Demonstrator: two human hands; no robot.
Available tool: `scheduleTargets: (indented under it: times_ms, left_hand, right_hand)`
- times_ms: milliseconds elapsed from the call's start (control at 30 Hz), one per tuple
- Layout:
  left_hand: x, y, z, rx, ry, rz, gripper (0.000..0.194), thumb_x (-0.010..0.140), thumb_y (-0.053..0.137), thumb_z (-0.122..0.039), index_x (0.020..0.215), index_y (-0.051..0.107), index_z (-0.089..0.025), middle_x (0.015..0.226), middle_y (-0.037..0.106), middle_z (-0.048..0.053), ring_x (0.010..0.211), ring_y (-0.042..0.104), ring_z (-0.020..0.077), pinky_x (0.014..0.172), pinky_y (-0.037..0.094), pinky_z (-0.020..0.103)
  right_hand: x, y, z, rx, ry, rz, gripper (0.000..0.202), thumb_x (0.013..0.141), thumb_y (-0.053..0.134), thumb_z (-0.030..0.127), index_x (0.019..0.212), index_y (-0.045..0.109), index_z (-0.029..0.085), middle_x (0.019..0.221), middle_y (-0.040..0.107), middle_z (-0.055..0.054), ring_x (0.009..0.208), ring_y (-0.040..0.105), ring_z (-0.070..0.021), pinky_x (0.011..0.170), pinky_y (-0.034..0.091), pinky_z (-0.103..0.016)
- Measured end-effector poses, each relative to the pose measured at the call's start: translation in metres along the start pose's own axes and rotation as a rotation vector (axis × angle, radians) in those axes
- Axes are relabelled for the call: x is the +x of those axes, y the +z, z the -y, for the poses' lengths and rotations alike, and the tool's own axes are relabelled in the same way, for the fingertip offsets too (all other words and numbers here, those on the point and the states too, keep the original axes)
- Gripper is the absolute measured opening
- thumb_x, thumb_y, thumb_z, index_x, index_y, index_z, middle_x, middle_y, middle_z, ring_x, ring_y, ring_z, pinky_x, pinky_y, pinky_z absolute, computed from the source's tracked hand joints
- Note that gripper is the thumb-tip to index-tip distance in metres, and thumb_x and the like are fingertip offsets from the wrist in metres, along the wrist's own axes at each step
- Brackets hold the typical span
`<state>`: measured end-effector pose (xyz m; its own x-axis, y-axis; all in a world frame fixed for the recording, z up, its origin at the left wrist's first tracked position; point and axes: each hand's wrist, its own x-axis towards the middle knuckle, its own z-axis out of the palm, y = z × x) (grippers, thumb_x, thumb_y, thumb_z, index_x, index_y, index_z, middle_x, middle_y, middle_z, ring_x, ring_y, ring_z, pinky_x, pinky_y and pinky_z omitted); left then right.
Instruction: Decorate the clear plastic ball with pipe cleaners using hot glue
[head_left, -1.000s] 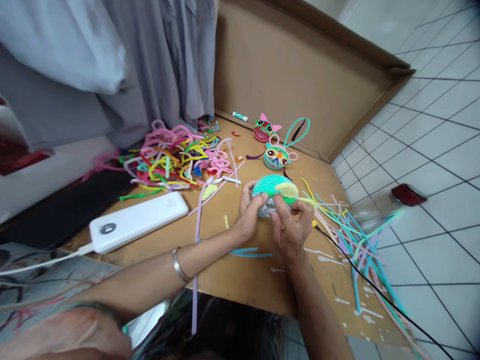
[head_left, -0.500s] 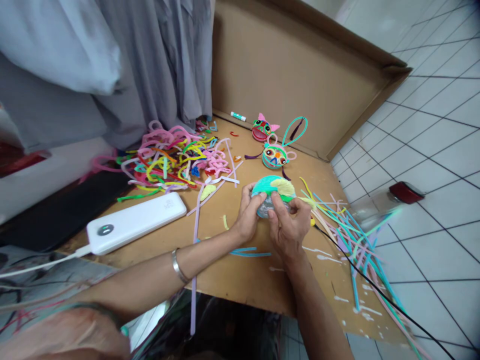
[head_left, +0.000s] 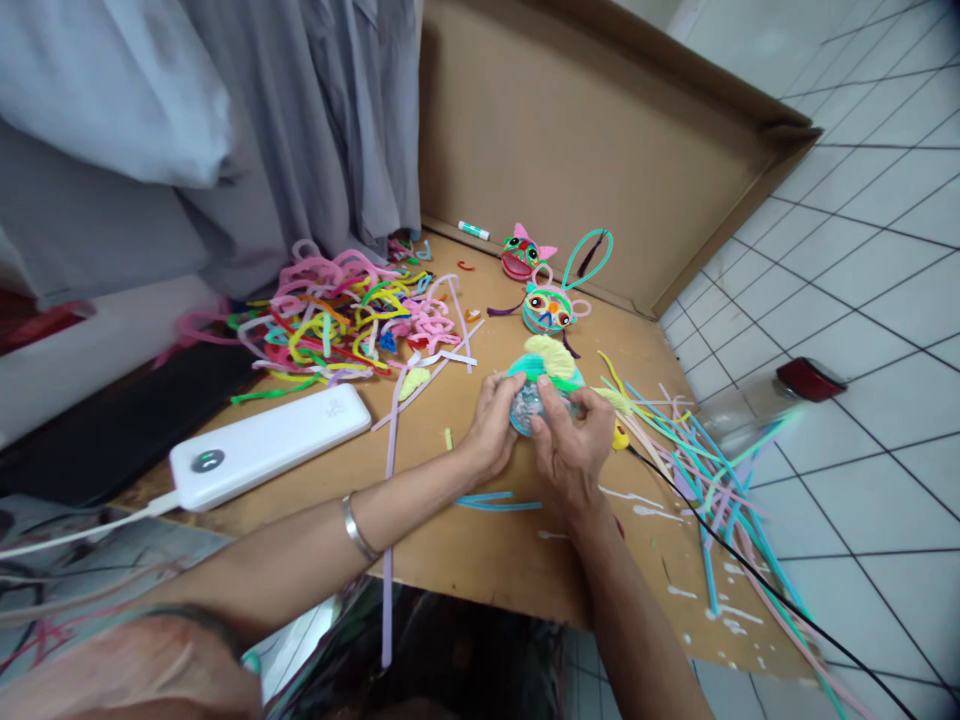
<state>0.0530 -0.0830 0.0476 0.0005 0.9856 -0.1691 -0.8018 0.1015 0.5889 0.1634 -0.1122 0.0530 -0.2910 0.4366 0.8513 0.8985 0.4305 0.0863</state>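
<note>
The left hand (head_left: 495, 425) is curled around the left side of the ball (head_left: 527, 405), thumb on its front; the right hand (head_left: 574, 440) grips the near right side, thumb and index finger pressing on it. Between them the ball is held up above the surface (head_left: 465, 570), near its middle.

On that surface, the largest thing is a tangled pile (head_left: 352, 310) of coloured fuzzy stems at the far left. A looser spread of straight stems (head_left: 712, 470) lies at the right, so plenty of material looks unused. The power bank (head_left: 270, 445) sits left of the hands.

The ball looks part done, as far as I can judge. Teal covers the top that shows and a green band (head_left: 534, 378) runs below it, while the lower front is a bare, silvery clear shell. I see no eyes, ears or hanging loop on it. The teal figure (head_left: 547, 310) beyond it has all three and seems finished; the smaller red figure (head_left: 521, 258) behind has eyes and pink ears.

A pale yellow patch (head_left: 550, 355) lies against the ball's top; whether it is fixed there I cannot tell. A similar loose patch (head_left: 414, 383) lies by the pile, apart from the ball. Smallest is a yellow scrap (head_left: 448, 438) beside the left hand.
</note>
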Motion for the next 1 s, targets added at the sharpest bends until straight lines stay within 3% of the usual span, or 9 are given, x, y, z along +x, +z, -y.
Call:
scheduleTargets:
  times_ms: [200, 367, 500, 733, 900, 1000]
  left_hand:
    - [0.008, 0.001, -0.012, -0.104, -0.195, 0.118, 0.028, 0.087, 0.058, -0.044, 0.086, 0.063, -0.017, 0.075, 0.070, 0.002, 0.066, 0.065, 0.0151, 0.068, 0.054, 0.027]
    - [0.009, 0.003, -0.022, -0.196, -0.309, 0.075, 0.033, 0.093, 0.046, -0.041, 0.087, 0.066, -0.016, 0.078, 0.074, 0.005, 0.072, 0.069, 0.0189, 0.079, 0.059, 0.035]
    - [0.009, 0.000, -0.023, -0.229, -0.362, 0.064, 0.033, 0.091, 0.046, -0.042, 0.093, 0.066, -0.017, 0.088, 0.074, 0.008, 0.083, 0.069, 0.0235, 0.088, 0.057, 0.047]
    - [0.005, 0.003, -0.022, -0.223, -0.432, 0.034, 0.035, 0.088, 0.047, -0.043, 0.106, 0.063, -0.018, 0.099, 0.072, 0.010, 0.089, 0.068, 0.0271, 0.091, 0.054, 0.054]
    - [0.001, 0.004, -0.024, -0.216, -0.433, 0.026, 0.039, 0.087, 0.047, -0.042, 0.116, 0.062, -0.019, 0.100, 0.072, 0.010, 0.090, 0.068, 0.0275, 0.090, 0.055, 0.053]
    - [0.000, 0.006, -0.026, -0.196, -0.427, -0.013, 0.039, 0.088, 0.047, -0.042, 0.117, 0.061, -0.020, 0.098, 0.072, 0.010, 0.088, 0.068, 0.0270, 0.089, 0.055, 0.052]
  right_hand:
    - [-0.003, 0.001, 0.000, 0.145, 0.015, -0.096, 0.041, 0.097, 0.051, 0.028, 0.137, 0.056, 0.019, 0.109, 0.054, -0.011, 0.099, 0.054, -0.0221, 0.084, 0.045, -0.037]
    - [-0.007, 0.002, -0.005, 0.194, 0.124, -0.191, 0.006, 0.095, 0.054, 0.022, 0.095, 0.061, 0.021, 0.090, 0.057, -0.006, 0.085, 0.055, -0.0195, 0.079, 0.045, -0.036]
    - [-0.007, 0.005, -0.008, 0.249, 0.267, -0.212, 0.023, 0.097, 0.054, 0.026, 0.074, 0.050, 0.023, 0.079, 0.054, -0.001, 0.076, 0.051, -0.0172, 0.075, 0.043, -0.033]
    - [0.000, 0.007, -0.010, 0.439, 0.572, -0.175, 0.015, 0.096, 0.048, 0.029, 0.092, 0.060, 0.022, 0.088, 0.062, -0.003, 0.084, 0.057, -0.0179, 0.079, 0.045, -0.033]
    - [0.000, 0.010, -0.013, 0.599, 0.749, -0.264, 0.015, 0.088, 0.046, 0.027, 0.078, 0.057, 0.022, 0.078, 0.058, 0.001, 0.076, 0.055, -0.0163, 0.076, 0.044, -0.031]
    - [-0.001, 0.012, -0.018, 0.706, 0.876, -0.271, 0.013, 0.086, 0.048, 0.031, 0.080, 0.055, 0.022, 0.071, 0.054, 0.004, 0.066, 0.050, -0.0134, 0.068, 0.041, -0.028]
